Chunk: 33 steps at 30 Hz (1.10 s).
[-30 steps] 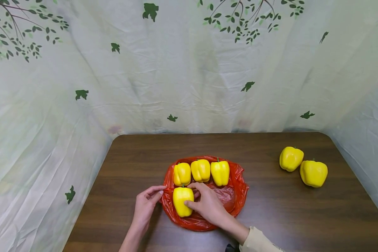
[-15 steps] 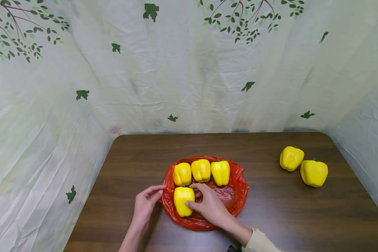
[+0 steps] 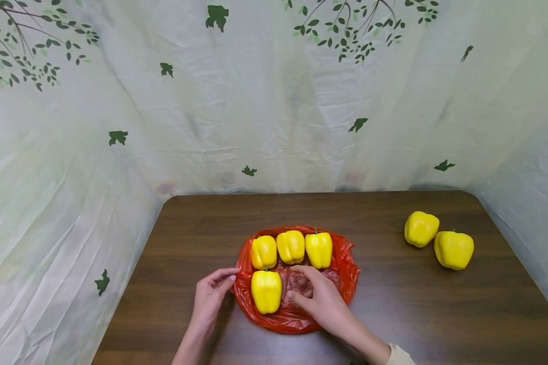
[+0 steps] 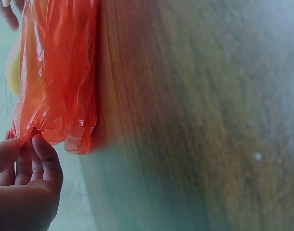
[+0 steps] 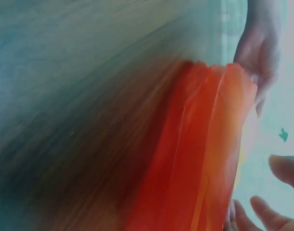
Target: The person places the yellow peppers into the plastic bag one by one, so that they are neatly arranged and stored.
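Observation:
A red plastic bag (image 3: 297, 324) lies spread open on the table, its rim rolled into an oval. Three yellow bell peppers (image 3: 290, 247) sit in a row along its far side, and one more yellow bell pepper (image 3: 266, 292) lies at the near left inside. My left hand (image 3: 212, 294) pinches the bag's left rim between thumb and fingers; the left wrist view shows the red film (image 4: 55, 82) caught at the fingertips. Over the bag's bare right part is my right hand (image 3: 321, 299), thumb and fingers parted with nothing between them, just right of the near pepper.
Two loose yellow bell peppers (image 3: 421, 229) stand side by side at the far right of the brown wooden table (image 3: 201, 218). A pale cloth (image 3: 265, 101) printed with leaves hangs behind the table and at its sides.
My right hand has let go of the near-left pepper and moved a little to the right. That pepper stays where it was. My left hand keeps its hold on the rim.

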Each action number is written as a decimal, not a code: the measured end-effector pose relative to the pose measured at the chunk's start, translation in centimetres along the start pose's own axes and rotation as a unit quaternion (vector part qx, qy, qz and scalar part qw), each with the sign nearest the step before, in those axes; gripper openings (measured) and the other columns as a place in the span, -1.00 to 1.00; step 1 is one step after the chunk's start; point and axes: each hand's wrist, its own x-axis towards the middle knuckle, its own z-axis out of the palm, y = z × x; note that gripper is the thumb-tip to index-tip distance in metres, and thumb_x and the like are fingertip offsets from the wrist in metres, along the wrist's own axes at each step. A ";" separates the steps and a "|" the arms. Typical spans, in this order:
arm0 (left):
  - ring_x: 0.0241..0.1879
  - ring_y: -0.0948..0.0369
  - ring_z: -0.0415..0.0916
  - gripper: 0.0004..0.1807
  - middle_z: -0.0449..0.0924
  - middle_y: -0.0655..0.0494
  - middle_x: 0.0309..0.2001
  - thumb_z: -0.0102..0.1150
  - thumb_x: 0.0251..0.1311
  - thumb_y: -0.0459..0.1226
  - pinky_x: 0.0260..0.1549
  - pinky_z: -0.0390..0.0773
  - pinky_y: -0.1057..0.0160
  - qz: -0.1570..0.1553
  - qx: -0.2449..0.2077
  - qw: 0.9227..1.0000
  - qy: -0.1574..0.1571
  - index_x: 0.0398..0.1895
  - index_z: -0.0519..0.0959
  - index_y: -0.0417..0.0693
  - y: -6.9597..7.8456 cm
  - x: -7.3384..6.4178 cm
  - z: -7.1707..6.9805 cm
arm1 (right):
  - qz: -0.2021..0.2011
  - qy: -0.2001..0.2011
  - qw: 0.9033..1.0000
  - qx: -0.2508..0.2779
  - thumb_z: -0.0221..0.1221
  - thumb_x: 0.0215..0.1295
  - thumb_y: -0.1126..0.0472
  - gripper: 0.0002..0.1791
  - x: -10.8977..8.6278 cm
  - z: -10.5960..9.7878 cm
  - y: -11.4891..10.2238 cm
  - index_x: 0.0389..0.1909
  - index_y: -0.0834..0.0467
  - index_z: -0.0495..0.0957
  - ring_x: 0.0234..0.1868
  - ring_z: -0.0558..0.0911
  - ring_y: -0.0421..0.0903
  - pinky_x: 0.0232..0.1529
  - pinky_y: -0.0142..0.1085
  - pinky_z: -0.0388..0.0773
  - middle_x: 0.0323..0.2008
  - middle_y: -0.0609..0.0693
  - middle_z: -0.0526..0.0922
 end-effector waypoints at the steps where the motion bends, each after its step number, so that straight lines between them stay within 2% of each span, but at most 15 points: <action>1: -0.29 0.18 0.61 -0.78 0.66 -0.12 -0.09 0.19 0.29 -0.43 -0.24 0.59 0.27 0.001 0.000 1.000 0.000 -0.04 0.65 -0.34 0.0 0.0 0.0 | 0.000 0.003 1.000 -0.001 0.35 0.22 0.00 -0.42 -0.1 -0.2 0.0 0.24 0.03 0.46 -0.23 0.53 -0.09 -0.24 -0.30 0.57 0.02 -0.01 0.57; 6: -0.29 0.16 0.61 -0.78 0.65 -0.13 -0.09 0.20 0.29 -0.42 -0.24 0.60 0.27 -0.003 0.002 1.000 0.004 -0.04 0.66 -0.31 -0.1 0.0 -0.2 | -0.005 0.022 1.000 0.019 0.36 0.22 0.07 -0.42 -0.8 -1.2 0.4 0.25 0.06 0.45 -0.23 0.57 -0.07 -0.26 -0.36 0.58 -0.04 0.01 0.59; 13: -0.30 0.14 0.61 -0.77 0.65 -0.13 -0.09 0.21 0.29 -0.40 -0.24 0.61 0.26 -0.004 -0.004 1.000 0.003 -0.03 0.67 -0.30 -0.3 0.1 -0.4 | -0.015 0.076 0.996 0.043 0.40 0.16 0.25 -0.44 -1.5 -3.0 1.0 0.20 0.04 0.50 -0.15 0.62 0.02 -0.22 -0.30 0.61 -0.01 0.02 0.60; 18: -0.29 0.15 0.61 -0.78 0.65 -0.13 -0.09 0.21 0.29 -0.41 -0.25 0.60 0.27 -0.003 0.001 1.000 0.004 -0.04 0.67 -0.29 -0.2 0.1 -0.4 | -0.007 0.108 0.994 0.019 0.41 0.15 0.24 -0.44 -2.2 -4.6 1.7 0.19 0.06 0.51 -0.18 0.61 -0.02 -0.22 -0.32 0.61 -0.01 0.03 0.60; 22: -0.30 0.14 0.61 -0.79 0.66 -0.13 -0.11 0.20 0.28 -0.42 -0.26 0.61 0.26 0.000 0.003 1.000 0.008 -0.06 0.68 -0.30 -0.2 0.0 -0.4 | 0.009 0.131 0.991 -0.006 0.41 0.15 0.22 -0.43 -2.9 -5.9 2.3 0.20 0.05 0.50 -0.15 0.58 -0.04 -0.18 -0.23 0.63 -0.09 0.02 0.59; 28: -0.32 0.13 0.60 -0.78 0.66 -0.14 -0.11 0.20 0.29 -0.42 -0.26 0.62 0.24 0.004 -0.002 1.000 0.004 -0.05 0.67 -0.32 -0.2 0.0 -0.5 | 0.032 0.152 0.987 -0.030 0.37 0.21 0.18 -0.44 -3.9 -7.8 3.3 0.23 0.04 0.46 -0.07 0.57 -0.03 -0.12 -0.15 0.63 -0.02 0.00 0.57; 33: -0.33 0.16 0.60 -0.78 0.66 -0.14 -0.09 0.19 0.29 -0.43 -0.27 0.61 0.24 0.002 -0.009 1.000 0.004 -0.04 0.66 -0.33 -0.4 0.0 -0.5 | 0.040 0.187 0.980 -0.047 0.34 0.25 0.18 -0.45 -4.8 -9.0 4.3 0.25 0.01 0.44 -0.02 0.57 -0.01 -0.10 -0.22 0.62 0.03 0.01 0.56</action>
